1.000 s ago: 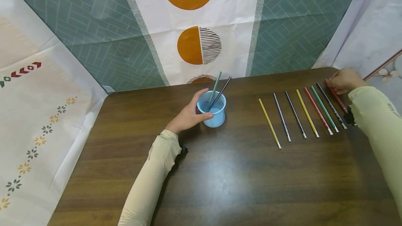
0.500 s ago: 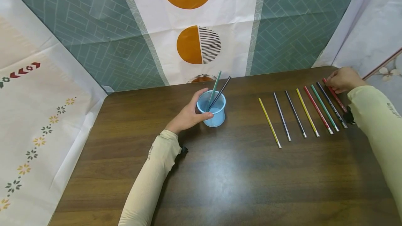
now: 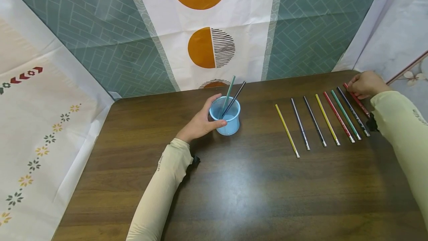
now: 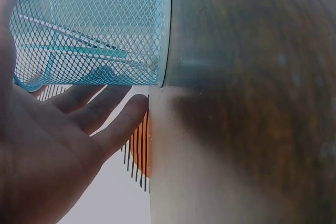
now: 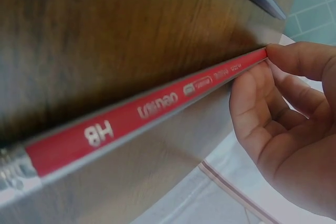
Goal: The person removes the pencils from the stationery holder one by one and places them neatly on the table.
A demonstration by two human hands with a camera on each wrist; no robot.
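My left hand (image 3: 200,122) holds a light blue mesh pencil cup (image 3: 230,126), thumb on its near side and fingers round the far side. A green pencil (image 3: 229,96) and a dark pencil (image 3: 238,95) lean inside the upright cup. In the left wrist view, the cup's mesh wall (image 4: 100,24) lies along the spread fingers. At the table's far right, my right hand (image 3: 367,84) pinches a red pencil (image 3: 358,102) near its far end. The right wrist view shows "HB" on that pencil (image 5: 126,121), its metal eraser band nearest the camera.
Several pencils lie in a row left of the right hand, among them a yellow pencil (image 3: 287,131), a green pencil (image 3: 346,114) and a dark patterned pencil (image 3: 353,112). The brown wooden table (image 3: 234,196) meets hanging cloths at its back and sides.
The far end of the red pencil has shifted slightly left in the right hand's pinch, mostly during the first half second. My left hand and the cup have stayed put.
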